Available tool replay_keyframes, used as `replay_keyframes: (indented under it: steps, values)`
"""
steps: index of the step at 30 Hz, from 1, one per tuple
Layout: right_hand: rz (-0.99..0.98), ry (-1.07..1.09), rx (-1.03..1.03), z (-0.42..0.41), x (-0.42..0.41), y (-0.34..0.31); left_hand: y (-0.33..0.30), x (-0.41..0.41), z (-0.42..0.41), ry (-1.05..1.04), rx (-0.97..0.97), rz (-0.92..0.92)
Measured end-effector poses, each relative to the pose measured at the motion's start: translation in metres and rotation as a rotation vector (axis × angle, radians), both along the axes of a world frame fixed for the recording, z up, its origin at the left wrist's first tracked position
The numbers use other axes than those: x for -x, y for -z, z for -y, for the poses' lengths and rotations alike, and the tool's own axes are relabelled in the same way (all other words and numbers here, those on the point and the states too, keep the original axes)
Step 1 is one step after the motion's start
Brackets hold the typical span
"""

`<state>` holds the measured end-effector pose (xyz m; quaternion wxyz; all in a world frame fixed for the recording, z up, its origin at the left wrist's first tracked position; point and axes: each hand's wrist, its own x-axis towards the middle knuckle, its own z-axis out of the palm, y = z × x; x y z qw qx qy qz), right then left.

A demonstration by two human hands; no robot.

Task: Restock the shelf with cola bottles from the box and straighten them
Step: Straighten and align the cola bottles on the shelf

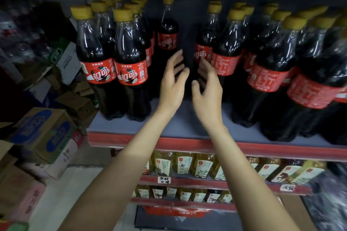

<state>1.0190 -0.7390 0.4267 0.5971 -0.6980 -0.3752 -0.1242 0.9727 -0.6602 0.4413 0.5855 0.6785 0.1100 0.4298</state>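
both hands, left hand (171,82) and right hand (205,88), hang empty with loose fingers; full cola bottle (203,43) just beyond the right fingertips looks heavy and slick, so i'd grab its labelled waist.

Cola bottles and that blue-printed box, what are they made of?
The cola bottles look like clear glossy plastic: light glints on their shoulders, with yellow caps that look plastic too. The blue-printed box looks like matte brown cardboard, with folded edges.

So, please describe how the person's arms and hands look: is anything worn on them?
Both forearms are bare up to the frame edge, with no sleeves visible. The left hand and right hand wear no gloves, and no watch, bracelet or ring is visible. Fingers are slightly motion-blurred.
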Motion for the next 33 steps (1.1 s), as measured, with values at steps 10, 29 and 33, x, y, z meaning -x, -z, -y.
replay_keyframes:
  steps: [10, 29, 33]
  values:
    - [-0.048, -0.039, 0.257, -0.004, 0.005, -0.001, -0.012, -0.063, -0.028, 0.303, 0.016, -0.193]
    - [-0.087, -0.072, 0.415, -0.047, -0.021, -0.013, -0.006, -0.031, -0.034, -0.212, 0.019, -0.05]
    - [-0.069, -0.102, 0.424, -0.056, -0.022, -0.013, -0.005, -0.024, -0.03, -0.207, 0.123, -0.048]
